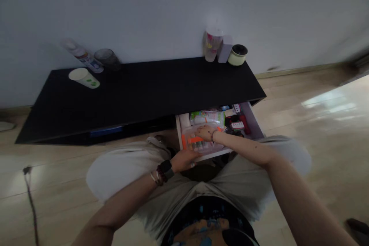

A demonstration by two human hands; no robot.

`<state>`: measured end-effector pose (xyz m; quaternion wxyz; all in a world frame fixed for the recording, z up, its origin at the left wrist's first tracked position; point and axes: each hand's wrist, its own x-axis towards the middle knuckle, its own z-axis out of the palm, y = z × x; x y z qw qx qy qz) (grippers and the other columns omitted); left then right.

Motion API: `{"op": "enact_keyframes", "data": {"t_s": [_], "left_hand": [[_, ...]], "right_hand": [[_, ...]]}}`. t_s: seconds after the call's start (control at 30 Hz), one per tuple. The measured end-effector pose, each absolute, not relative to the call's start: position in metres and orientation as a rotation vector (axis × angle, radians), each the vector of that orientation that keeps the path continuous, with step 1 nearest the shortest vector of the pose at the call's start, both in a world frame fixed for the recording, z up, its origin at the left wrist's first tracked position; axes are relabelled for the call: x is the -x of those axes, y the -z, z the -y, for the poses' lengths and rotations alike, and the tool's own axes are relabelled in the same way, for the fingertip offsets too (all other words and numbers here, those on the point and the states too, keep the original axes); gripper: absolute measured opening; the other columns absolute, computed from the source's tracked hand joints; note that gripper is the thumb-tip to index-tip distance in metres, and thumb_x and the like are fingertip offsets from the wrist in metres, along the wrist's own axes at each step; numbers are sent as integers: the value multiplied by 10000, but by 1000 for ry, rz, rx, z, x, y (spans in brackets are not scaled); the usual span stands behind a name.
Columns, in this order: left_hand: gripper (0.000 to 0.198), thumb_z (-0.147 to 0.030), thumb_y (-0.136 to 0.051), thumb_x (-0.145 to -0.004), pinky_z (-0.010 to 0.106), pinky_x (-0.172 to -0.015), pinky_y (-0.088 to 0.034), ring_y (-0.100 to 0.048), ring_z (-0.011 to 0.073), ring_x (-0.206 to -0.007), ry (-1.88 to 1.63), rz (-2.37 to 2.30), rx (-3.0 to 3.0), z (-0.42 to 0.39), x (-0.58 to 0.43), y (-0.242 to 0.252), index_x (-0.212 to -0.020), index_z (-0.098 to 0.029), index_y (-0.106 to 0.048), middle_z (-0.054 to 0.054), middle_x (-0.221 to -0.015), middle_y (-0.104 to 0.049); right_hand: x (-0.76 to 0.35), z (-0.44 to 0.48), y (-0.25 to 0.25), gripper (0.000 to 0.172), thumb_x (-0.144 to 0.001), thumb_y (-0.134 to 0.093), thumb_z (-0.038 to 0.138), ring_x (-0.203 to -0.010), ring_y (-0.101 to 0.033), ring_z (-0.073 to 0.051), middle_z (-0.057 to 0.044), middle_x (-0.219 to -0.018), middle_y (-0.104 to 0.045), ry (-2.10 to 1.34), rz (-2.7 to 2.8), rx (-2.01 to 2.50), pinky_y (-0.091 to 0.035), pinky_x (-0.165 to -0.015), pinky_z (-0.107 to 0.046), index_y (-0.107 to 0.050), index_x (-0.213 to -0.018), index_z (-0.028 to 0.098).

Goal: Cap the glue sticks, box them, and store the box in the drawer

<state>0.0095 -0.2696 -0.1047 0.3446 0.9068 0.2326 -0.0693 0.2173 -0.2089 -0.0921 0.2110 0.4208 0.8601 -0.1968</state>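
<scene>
Printed shirt (201,232), left hand (185,160) gripping drawer front (215,155), right hand (205,133) palm-down inside, grip unclear

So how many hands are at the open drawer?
2: the left hand at the front edge of the drawer, the right hand inside it. No others show.

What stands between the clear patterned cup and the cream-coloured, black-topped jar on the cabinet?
In the head view, a pale box stands between the cup and the jar.
</scene>
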Motion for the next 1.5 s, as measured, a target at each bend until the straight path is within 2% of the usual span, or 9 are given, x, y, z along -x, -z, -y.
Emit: {"op": "enact_keyframes", "data": {"t_s": [0.13,0.23,0.33,0.47,0.57,0.73,1.07,1.33,1.5], "left_hand": [[691,-316,-697,-809,427,-1163,-331,-423,284,-1407,101,-622,-2475,260,-7,107,-1446,-178,-468,129,-1504,-492],[872,-367,-715,-789,503,-1216,-199,-230,319,-1505,73,-701,-2609,253,-6,104,-1535,-151,-318,162,-1599,-331],[950,-425,-694,-804,536,-1225,-121,-122,330,-1531,43,-794,-2705,245,-6,102,-1565,-109,-222,190,-1626,-248],[963,-487,-654,-828,545,-1221,-102,-54,342,-1536,-44,-901,-2793,231,-6,99,-1568,-70,-200,218,-1637,-180],[927,-492,-630,-845,540,-1221,-108,-86,338,-1534,-81,-966,-2821,217,-6,97,-1561,-62,-227,226,-1638,-158],[926,-482,-632,-845,542,-1227,-73,-78,334,-1536,-103,-1073,-2848,192,-8,93,-1549,-24,-243,246,-1628,-171],[797,-387,-545,-901,500,-1239,-93,-139,288,-1534,-46,-1252,-2824,141,-17,88,-1553,-34,-253,193,-1631,-209],[678,-311,-471,-930,467,-1237,-151,-213,263,-1518,-92,-1284,-2811,112,-20,96,-1541,-62,-312,159,-1612,-290],[620,-313,-453,-947,461,-1223,-216,-302,258,-1488,-238,-1264,-2767,106,-18,103,-1521,-91,-376,148,-1571,-381]], "right_hand": [[-230,190,67,384,-911,-586,240,-1215,-571,-311,-185,-1339,-594,452,-2445,-1138,-461,-982,-423,-597,-1274,113],[-249,179,47,581,-905,-616,446,-1226,-543,-317,-204,-1367,-550,403,-2590,-1152,-450,-999,-453,-521,-1374,117],[-268,176,40,824,-826,-667,575,-1241,-516,-326,-211,-1370,-533,487,-2736,-1140,-414,-1039,-486,-422,-1470,124],[-278,187,55,1166,-667,-776,619,-1434,-296,-418,-251,-1579,-283,534,-2744,-1082,-259,-1130,-584,-216,-1583,163],[-275,194,69,1267,-613,-820,588,-1503,-110,-429,-225,-1645,-105,415,-2729,-1020,-106,-1162,-630,-125,-1603,210],[-268,178,78,1280,-622,-837,520,-1526,-17,-378,-192,-1659,-29,159,-2801,-1029,-40,-1187,-600,-73,-1606,227],[-280,137,86,1204,-707,-785,531,-1526,-69,-365,-204,-1650,-95,86,-2668,-1507,-124,-1204,-578,-69,-1607,172],[-277,126,89,931,-810,-725,369,-1520,-176,-306,-186,-1628,-227,54,-2690,-1628,-203,-1222,-479,-253,-1574,126],[-276,121,88,848,-828,-717,321,-1504,-234,-307,-194,-1605,-286,58,-2710,-1665,-246,-1213,-462,-324,-1545,98]]}}
